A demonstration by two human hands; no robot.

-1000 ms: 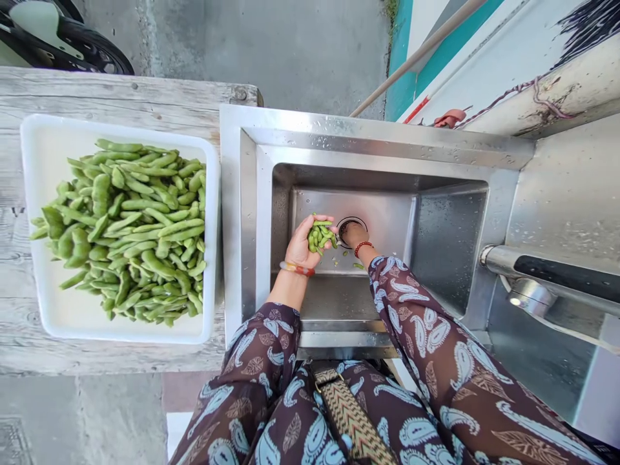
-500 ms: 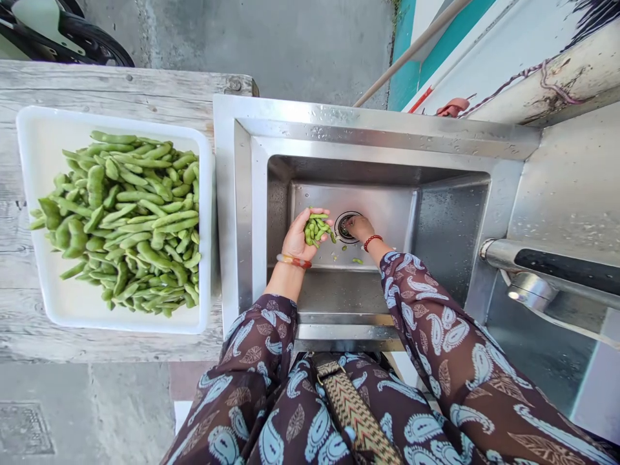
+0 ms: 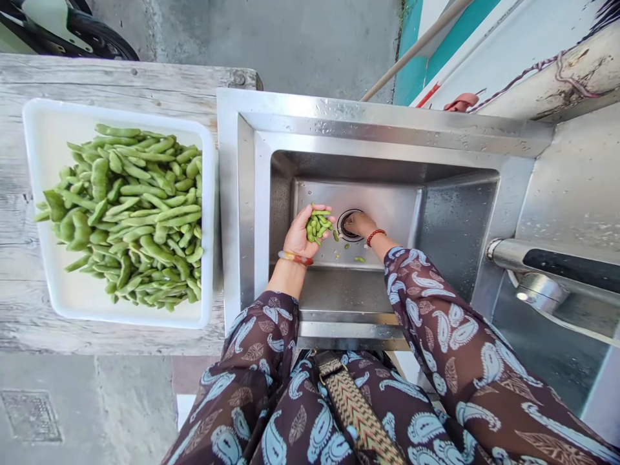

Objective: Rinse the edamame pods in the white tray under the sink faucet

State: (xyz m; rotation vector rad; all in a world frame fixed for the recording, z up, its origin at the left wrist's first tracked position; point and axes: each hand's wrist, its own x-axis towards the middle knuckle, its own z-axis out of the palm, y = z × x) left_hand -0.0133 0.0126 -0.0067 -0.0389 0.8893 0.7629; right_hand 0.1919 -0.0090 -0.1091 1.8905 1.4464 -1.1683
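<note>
Inside the metal sink (image 3: pixel 358 290), my left hand (image 3: pixel 299 236) is cupped palm up around a small pile of green pods (image 3: pixel 318 226). My right hand (image 3: pixel 361 225) reaches down over the round drain (image 3: pixel 349 236), its fingers bent into the opening; what they hold, if anything, is hidden. Several loose pods (image 3: pixel 359 259) lie on the sink floor between and below the hands. To the left, a white tray (image 3: pixel 41 271) holds a large heap of green pods (image 3: pixel 140 213).
The tray stands on a weathered wooden table (image 3: pixel 29 332) beside the sink's left rim. A metal faucet (image 3: pixel 542 258) juts in from the right. Behind the sink are a wooden pole (image 3: pixel 416 48) and a white pipe (image 3: pixel 571 77). A wheel (image 3: pixel 104 35) shows at the top left.
The view has shifted slightly. A pod that hung at the edge of my left hand now lies on the sink floor near the drain. My right hand remains at the drain.
</note>
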